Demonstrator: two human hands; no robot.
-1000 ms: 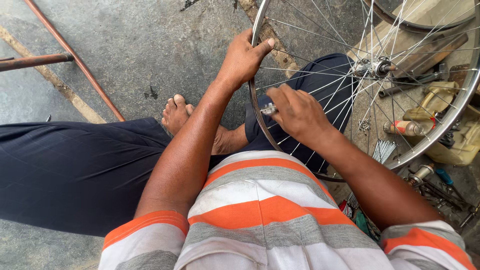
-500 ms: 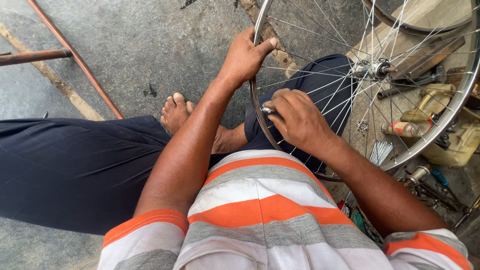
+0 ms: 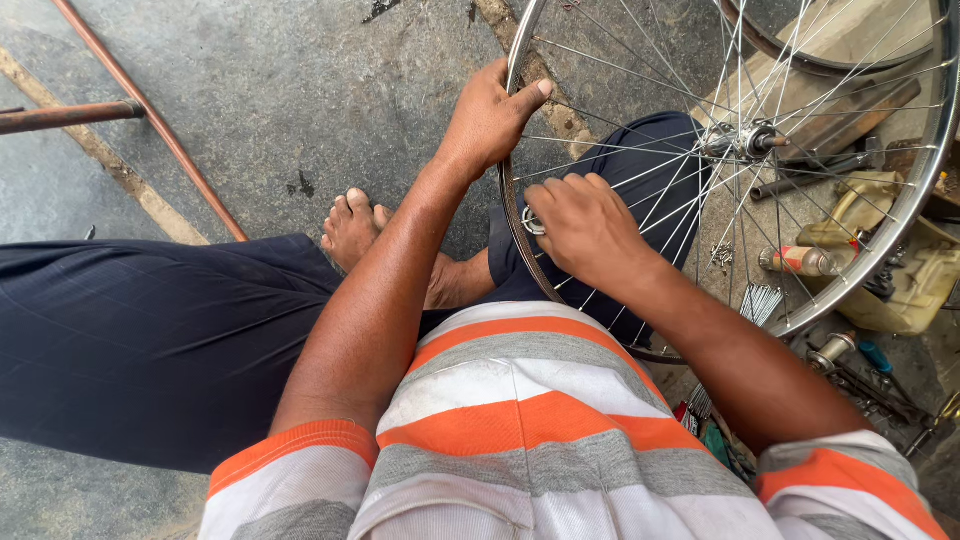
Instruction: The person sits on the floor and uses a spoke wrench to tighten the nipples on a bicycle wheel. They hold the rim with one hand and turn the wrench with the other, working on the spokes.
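A spoked bicycle wheel with a silver rim (image 3: 905, 205) stands on my lap, its hub (image 3: 748, 140) at the upper right. My left hand (image 3: 490, 118) grips the rim's left side, thumb over the edge. Just below it, my right hand (image 3: 585, 228) is closed on a small round metal spoke tool (image 3: 532, 222) pressed against the rim's inner side, among the spokes. The tool is mostly hidden by my fingers.
I sit cross-legged in dark trousers (image 3: 140, 340) on a stone floor, one bare foot (image 3: 352, 230) showing. Rusty metal rods (image 3: 150, 115) lie at the upper left. Loose spokes (image 3: 762, 300), a small bottle (image 3: 798, 261), a yellowish container (image 3: 915, 285) and tools clutter the right.
My right hand has shifted slightly down and left along the rim with the tool. The left hand keeps its hold on the rim.
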